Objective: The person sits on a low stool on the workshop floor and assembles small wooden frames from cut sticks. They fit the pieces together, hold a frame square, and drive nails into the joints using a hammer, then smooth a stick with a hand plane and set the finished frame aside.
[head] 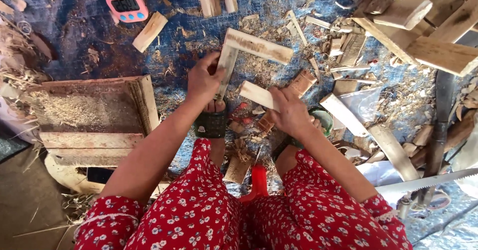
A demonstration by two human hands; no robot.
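l-shaped wood frame (239,51) | left hand (203,81) closed on it | right hand (291,113) closed on short wood strip (256,94)

blue tarp (89,46): wood offcuts (150,31), shavings, pink timer (127,4), handsaw (428,181).

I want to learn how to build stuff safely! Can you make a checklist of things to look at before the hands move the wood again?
1. Left hand gripping the L-shaped wooden piece: ok, fingers wrap its upright strip.
2. Right hand holding the short wood strip: ok, the strip sticks out past the fingers.
3. Foot steadying the L-shaped piece: cannot tell, the sandalled foot sits below it but contact is hidden.
4. Saw away from the hands: ok, it lies off to the right.
5. Ground free of scraps: not ok, offcuts and shavings cover the blue tarp.
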